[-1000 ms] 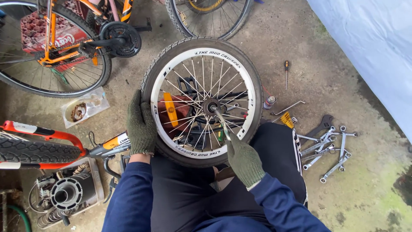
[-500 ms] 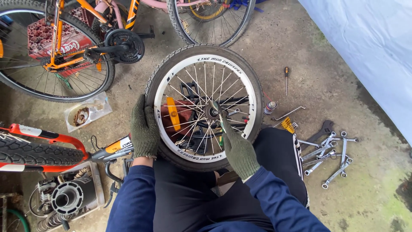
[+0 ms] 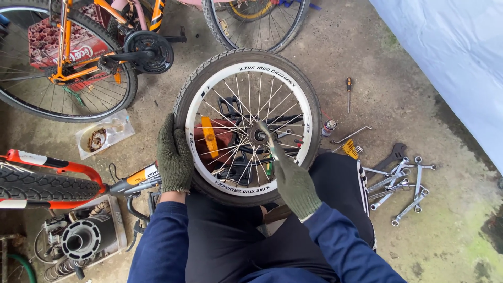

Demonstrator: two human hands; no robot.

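While the bicycle wheel lies flat near my knees, I see left hand clamped on its tyre, right hand pinching a thin tool at the hub; spanners right.

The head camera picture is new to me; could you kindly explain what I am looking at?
The camera sits on a person's head and looks down at their lap and the concrete floor. Both hands wear green knit gloves. The left hand grips the tyre of a small bicycle wheel with a white rim. The right hand reaches through the spokes to the hub. Spanners, a screwdriver and a small spray can lie to the right; an orange bicycle stands on the left.
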